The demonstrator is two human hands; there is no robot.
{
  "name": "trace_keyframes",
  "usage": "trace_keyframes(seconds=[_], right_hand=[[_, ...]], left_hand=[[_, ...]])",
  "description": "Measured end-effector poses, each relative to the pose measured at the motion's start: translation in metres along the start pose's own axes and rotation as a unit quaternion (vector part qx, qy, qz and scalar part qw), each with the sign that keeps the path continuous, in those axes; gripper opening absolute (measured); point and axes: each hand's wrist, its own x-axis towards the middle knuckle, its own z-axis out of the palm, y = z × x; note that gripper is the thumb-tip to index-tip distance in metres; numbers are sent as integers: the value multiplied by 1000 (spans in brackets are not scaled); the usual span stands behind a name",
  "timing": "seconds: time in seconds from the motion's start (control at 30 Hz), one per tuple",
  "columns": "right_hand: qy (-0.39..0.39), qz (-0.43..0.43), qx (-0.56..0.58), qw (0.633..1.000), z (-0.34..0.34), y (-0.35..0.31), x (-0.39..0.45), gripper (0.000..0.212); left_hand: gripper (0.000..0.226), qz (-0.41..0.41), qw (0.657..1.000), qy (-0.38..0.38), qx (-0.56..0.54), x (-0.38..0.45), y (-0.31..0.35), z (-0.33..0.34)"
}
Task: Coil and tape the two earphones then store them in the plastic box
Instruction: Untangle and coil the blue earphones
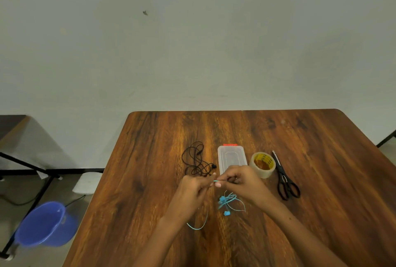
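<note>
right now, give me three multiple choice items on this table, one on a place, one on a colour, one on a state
1. What lies directly right of the tape roll?
A. black earphones
B. scissors
C. blue bucket

2. What colour is the earphone cable held between the left hand and right hand?
A. light blue
B. red
C. white

3. How is the plastic box?
A. lid off
B. lid on
C. tipped on its side

Key: 1 B, the scissors lie just right of the roll. 2 A, the blue earphones trail from the fingers. 3 B, the clear lid sits flat on top.
</note>
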Motion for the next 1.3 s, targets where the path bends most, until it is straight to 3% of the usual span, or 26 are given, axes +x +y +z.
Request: trace_keyframes(seconds=[0.2,0.5,0.67,0.8,0.97,1.3], right_hand=[[9,49,63,997,-13,20,-15,4],[40,79,67,994,-23,36,-27,6],[45,81,35,995,-20,34,-22,7],[22,54,-1,998,-13,21,-14,6],[-10,10,-9,1000,-1,1,-5,5],[30,72,62,995,-22,25,-21,3]], left_hand=[[30,-5,999,32,10,-7,-15,-20],[28,-43,999,25,13,-19,-37,-25],[50,-101,992,-47,62,-15,-42,-22],[61,-62,995,-54,52,-4,-28,-11],[25,-3,999,-37,9,1,1,6],[14,-35,998,44,6,-10,-19,-31]])
